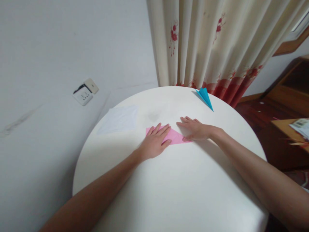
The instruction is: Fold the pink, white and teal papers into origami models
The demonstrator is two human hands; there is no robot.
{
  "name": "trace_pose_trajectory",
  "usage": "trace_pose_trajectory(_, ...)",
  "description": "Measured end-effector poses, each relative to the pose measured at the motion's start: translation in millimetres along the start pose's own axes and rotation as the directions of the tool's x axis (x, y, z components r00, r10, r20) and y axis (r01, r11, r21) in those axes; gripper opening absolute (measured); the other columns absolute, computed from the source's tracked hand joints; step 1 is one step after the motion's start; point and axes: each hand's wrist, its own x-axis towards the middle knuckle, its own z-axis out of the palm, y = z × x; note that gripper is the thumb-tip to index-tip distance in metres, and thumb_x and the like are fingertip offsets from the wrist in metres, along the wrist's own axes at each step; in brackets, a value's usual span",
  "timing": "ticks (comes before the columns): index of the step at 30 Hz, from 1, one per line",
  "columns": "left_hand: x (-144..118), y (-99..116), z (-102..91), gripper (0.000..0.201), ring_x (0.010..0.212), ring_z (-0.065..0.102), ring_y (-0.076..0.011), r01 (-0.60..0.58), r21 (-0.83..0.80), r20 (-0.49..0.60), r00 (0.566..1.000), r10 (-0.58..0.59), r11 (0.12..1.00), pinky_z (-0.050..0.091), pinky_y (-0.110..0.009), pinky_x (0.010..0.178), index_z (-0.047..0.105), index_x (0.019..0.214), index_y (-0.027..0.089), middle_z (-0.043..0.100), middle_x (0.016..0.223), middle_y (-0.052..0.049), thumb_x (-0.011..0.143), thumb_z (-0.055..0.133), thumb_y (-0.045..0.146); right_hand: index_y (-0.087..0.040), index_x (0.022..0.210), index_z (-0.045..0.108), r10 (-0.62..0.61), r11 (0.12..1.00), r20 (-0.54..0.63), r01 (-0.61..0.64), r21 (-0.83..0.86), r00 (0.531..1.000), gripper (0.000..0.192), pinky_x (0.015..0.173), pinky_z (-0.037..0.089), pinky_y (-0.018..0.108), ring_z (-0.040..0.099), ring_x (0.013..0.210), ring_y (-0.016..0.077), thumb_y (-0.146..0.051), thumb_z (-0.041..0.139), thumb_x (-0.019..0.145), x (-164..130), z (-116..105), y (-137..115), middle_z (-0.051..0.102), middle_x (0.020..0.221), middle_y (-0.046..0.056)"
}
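Note:
A folded pink sheet of paper (175, 138) lies flat on the round white table (188, 187), tapering to a point at its right end. My left hand (155, 141) rests flat over its wider left part, fingers stretched out, hiding some of it. At the narrow right end, the thumb of my right hand (194, 128) touches the paper. The other fingers of that hand are extended over the tabletop just beyond the paper. Neither hand is gripping anything.
A blue paper plane (204, 96) lies near the table's far edge. Thin white sheets (119, 119) are at the left. Behind stand a white wall with a socket (83, 95) and a long curtain (205, 42). A cardboard box (287, 129) is at the right.

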Motion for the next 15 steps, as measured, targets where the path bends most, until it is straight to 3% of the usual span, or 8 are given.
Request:
trace_pose_trajectory(6, -0.5, -0.6, 0.1, 0.062, 0.153, 0.010, -0.0293, -0.003, 0.003, -0.005, 1.000, 0.003, 1.000, 0.016, -0.054, 0.122, 0.021, 0.158, 0.026, 0.020, 0.165, -0.001, 0.102, 0.026, 0.053, -0.025, 0.159, 0.021, 0.009, 1.000, 0.050, -0.009, -0.006, 0.999, 0.106, 0.121, 0.006, 0.059, -0.001, 0.152, 0.0345, -0.048, 0.077, 0.072, -5.7, -2.8, 6.7, 0.003, 0.167, 0.011)
trace_pose_trajectory(15, -0.8, 0.3, -1.4, 0.062, 0.153, 0.010, -0.0290, -0.001, -0.004, -0.002, 1.000, 0.001, 1.000, 0.015, -0.053, 0.122, 0.020, 0.158, 0.028, 0.021, 0.165, 0.000, 0.102, 0.026, 0.053, -0.027, 0.158, 0.025, -0.021, 1.000, -0.017, 0.021, -0.012, 1.000, 0.099, 0.120, 0.012, 0.062, 0.004, 0.152, 0.0346, -0.050, 0.074, 0.075, -1.2, 2.6, 15.0, 0.008, 0.166, 0.011)
